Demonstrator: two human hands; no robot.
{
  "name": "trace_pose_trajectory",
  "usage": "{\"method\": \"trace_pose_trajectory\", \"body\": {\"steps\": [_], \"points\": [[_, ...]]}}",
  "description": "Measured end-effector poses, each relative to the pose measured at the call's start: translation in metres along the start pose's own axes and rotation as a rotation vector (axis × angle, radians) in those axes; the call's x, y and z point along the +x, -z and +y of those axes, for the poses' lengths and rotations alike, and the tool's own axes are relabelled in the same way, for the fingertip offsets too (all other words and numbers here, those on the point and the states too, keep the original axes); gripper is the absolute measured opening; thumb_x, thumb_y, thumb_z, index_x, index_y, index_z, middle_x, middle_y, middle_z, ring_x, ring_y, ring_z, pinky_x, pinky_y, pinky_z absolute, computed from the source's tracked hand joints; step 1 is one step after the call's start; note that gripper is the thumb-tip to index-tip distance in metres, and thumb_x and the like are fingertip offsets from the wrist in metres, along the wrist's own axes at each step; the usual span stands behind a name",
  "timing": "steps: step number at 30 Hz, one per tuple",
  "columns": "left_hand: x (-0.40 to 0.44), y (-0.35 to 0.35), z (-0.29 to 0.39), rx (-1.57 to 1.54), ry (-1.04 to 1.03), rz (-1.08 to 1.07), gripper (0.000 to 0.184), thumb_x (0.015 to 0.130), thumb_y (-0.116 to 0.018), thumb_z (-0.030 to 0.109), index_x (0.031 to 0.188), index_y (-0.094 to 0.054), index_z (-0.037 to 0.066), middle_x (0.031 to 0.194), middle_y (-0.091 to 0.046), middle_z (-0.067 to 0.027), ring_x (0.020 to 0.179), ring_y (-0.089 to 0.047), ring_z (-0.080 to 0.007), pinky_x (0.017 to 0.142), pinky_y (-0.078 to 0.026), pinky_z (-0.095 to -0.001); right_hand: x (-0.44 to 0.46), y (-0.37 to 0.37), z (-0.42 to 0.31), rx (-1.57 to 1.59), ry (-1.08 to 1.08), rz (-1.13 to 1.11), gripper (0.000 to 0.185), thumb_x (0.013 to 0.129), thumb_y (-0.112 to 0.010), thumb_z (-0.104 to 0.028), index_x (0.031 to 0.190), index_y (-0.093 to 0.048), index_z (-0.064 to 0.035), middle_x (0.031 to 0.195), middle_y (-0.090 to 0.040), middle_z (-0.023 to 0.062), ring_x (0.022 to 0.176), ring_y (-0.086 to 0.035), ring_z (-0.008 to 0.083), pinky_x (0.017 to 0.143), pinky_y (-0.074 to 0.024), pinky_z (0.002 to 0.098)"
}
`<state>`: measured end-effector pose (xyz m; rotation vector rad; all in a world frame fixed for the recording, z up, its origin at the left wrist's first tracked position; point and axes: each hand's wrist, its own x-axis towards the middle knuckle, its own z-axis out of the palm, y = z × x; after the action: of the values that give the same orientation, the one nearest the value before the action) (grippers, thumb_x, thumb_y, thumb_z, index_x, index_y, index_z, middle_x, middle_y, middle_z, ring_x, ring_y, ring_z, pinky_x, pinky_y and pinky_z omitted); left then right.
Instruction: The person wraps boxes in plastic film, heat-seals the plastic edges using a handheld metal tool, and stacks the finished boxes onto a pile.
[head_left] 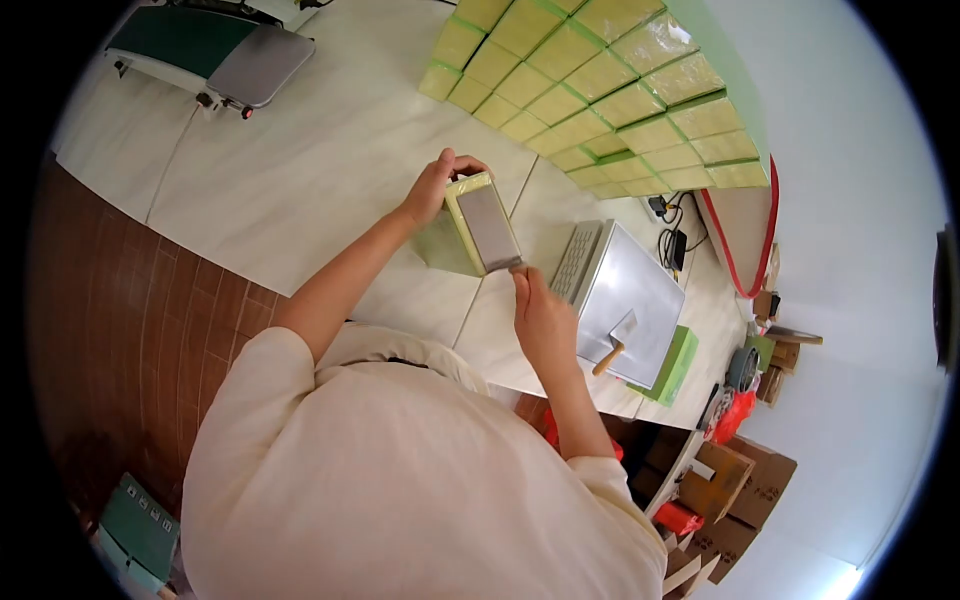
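My left hand [445, 188] grips the far side of a pale yellow-green box [447, 243], tilted above the white table. A flat grey rectangular metal plate [488, 228] lies against the box's upper face. My right hand [545, 318] closes around its narrow near end, at the box's lower right corner; the handle is hidden by the fingers. Beside my right hand stands a scale-like device with a keypad and a shiny metal top [635, 290]. On that top rests a small trowel [625, 328] with a wooden handle [608, 360].
A tall stack of yellow-green boxes [590, 100] stands at the back right. A green and grey board-like machine [210, 52] sits at the far left. Black cables [678, 245] lie behind the device, and a green box [675, 368] is beside it. Cardboard boxes [730, 490] are at lower right.
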<state>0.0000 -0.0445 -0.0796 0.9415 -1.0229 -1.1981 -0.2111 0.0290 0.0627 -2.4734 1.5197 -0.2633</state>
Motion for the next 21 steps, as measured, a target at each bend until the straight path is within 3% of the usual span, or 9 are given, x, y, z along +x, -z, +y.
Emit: {"method": "trace_pose_trajectory", "body": {"steps": [2, 3, 9, 16, 18, 21], "points": [[-0.001, 0.000, -0.004, -0.015, 0.017, 0.011, 0.084, 0.096, -0.014, 0.069, 0.100, -0.069, 0.006, 0.093, -0.067, -0.0031, 0.087, -0.058, -0.0138, 0.083, -0.043, -0.0284, 0.014, 0.001, -0.002, -0.095, 0.008, -0.087, 0.024, 0.101, -0.048, -0.027, 0.092, -0.058, -0.0081, 0.058, -0.059, 0.0171, 0.053, -0.059, 0.0391, 0.046, -0.0448, 0.0481], [0.000, 0.000, -0.005, -0.022, 0.028, 0.024, 0.084, 0.096, -0.014, 0.069, 0.100, -0.069, 0.005, 0.092, -0.066, -0.0030, 0.086, -0.058, -0.0137, 0.082, -0.043, -0.0285, 0.018, -0.001, -0.001, -0.136, 0.066, -0.057, 0.025, 0.100, -0.050, -0.028, 0.086, -0.054, -0.0075, 0.054, -0.058, 0.0131, 0.048, -0.059, 0.0341, 0.043, -0.0451, 0.0441], [0.001, 0.003, -0.004, 0.008, 0.046, -0.019, 0.088, 0.093, -0.011, 0.073, 0.101, -0.066, 0.004, 0.094, -0.063, -0.0011, 0.086, -0.052, -0.0118, 0.080, -0.037, -0.0255, 0.009, -0.005, 0.003, -0.122, 0.100, -0.061, 0.025, 0.100, -0.051, -0.028, 0.085, -0.052, -0.0067, 0.053, -0.058, 0.0120, 0.046, -0.059, 0.0334, 0.042, -0.0445, 0.0431], [0.005, 0.003, -0.019, -0.087, 0.020, -0.005, 0.085, 0.096, -0.017, 0.069, 0.101, -0.068, 0.002, 0.092, -0.065, -0.0028, 0.085, -0.056, -0.0126, 0.079, -0.043, -0.0264, 0.012, -0.002, 0.000, -0.119, 0.062, -0.044, 0.025, 0.099, -0.053, -0.027, 0.084, -0.053, -0.0068, 0.053, -0.058, 0.0114, 0.045, -0.058, 0.0334, 0.041, -0.0435, 0.0428], [0.005, 0.005, -0.019, -0.104, 0.024, -0.016, 0.084, 0.096, -0.017, 0.068, 0.102, -0.067, 0.001, 0.092, -0.065, -0.0029, 0.085, -0.055, -0.0131, 0.079, -0.042, -0.0267, 0.014, -0.001, -0.002, -0.057, 0.028, -0.106, 0.024, 0.100, -0.051, -0.026, 0.088, -0.054, -0.0055, 0.057, -0.059, 0.0169, 0.050, -0.059, 0.0375, 0.044, -0.0459, 0.0460], [0.006, 0.007, -0.015, -0.051, -0.014, -0.025, 0.085, 0.096, -0.016, 0.069, 0.102, -0.067, 0.002, 0.093, -0.065, -0.0027, 0.085, -0.055, -0.0133, 0.080, -0.041, -0.0270, 0.005, -0.003, 0.005, -0.042, 0.068, -0.068, 0.024, 0.100, -0.051, -0.026, 0.088, -0.054, -0.0055, 0.056, -0.059, 0.0163, 0.050, -0.060, 0.0365, 0.044, -0.0462, 0.0450]]}}
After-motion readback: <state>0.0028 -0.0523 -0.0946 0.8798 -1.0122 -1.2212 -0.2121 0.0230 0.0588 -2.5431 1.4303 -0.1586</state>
